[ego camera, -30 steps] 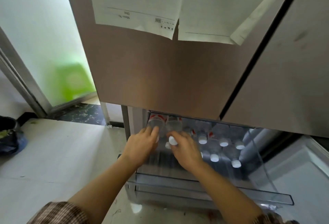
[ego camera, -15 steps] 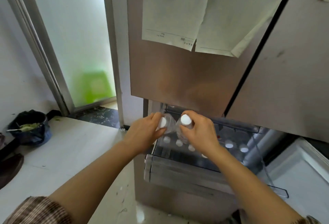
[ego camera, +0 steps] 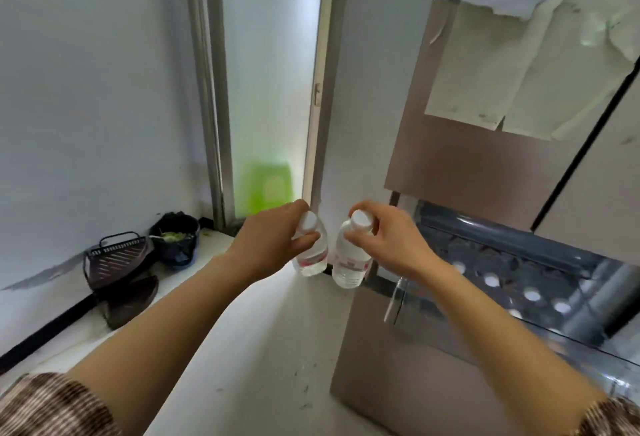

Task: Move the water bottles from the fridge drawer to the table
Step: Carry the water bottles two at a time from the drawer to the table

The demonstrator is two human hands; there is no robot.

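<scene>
Hands held one small water bottle each, in the air just past the left end of an open fridge drawer (ego camera: 398, 359). The left hand (ego camera: 273, 238) pinched the left bottle (ego camera: 313, 260) at the neck, thumb and fingers curled under its white cap, so the clear body hung tilted. The right hand (ego camera: 391, 241) gripped the right bottle (ego camera: 349, 262) the same way, fingers closed round the cap and shoulder, and that bottle hung nearly upright. The two bottles were just beside each other, not touching, over the pale floor (ego camera: 259, 349) and no longer above the drawer.

More bottles stood upright inside the drawer. Only their white caps (ego camera: 531, 295) showed clearly, grouped toward its right side. The fridge door (ego camera: 485, 175) above carried taped sheets of paper. No table was in view.

Each bottle looked full yet light enough for one hand. The thin plastic walls would probably dent under a hard squeeze, and a chilled surface might be damp and slippery. Held by the neck, a bottle could swing. A grasp round the red-labelled middle would likely be steadier, and the stiff cap and neck were the firmest places to hold.
</scene>
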